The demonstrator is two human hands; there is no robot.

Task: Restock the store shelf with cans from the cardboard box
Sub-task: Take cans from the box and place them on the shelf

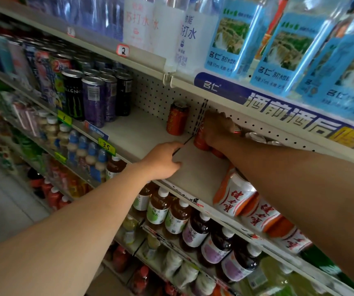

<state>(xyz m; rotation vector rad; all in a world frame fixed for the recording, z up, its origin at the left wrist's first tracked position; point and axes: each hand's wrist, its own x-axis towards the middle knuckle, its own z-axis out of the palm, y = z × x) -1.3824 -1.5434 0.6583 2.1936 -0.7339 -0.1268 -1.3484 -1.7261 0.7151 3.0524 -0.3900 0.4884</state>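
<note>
1. The right hand (pixel 217 130) reached deep onto the middle shelf (pixel 137 133), its grip curled over the top of a red can (pixel 199 139) that stood upright near the perforated back panel (pixel 156 97).
2. The left hand (pixel 164 160) rested on the bare shelf board near its front edge, fingers relaxed and holding nothing, forefinger stretched toward the seam between two boards.
3. A second red can (pixel 177 118) stood alone farther back, left of the held one and against the back panel, apart from it.
4. Right of the right hand, silver can tops (pixel 255 136) showed in a row along the back.
5. To the left on the same shelf stood tall black and purple energy cans (pixel 94 99).
6. Under the right forearm, orange-and-white cans (pixel 235 195) lined the shelf front.
7. The cardboard box was out of view.
</note>
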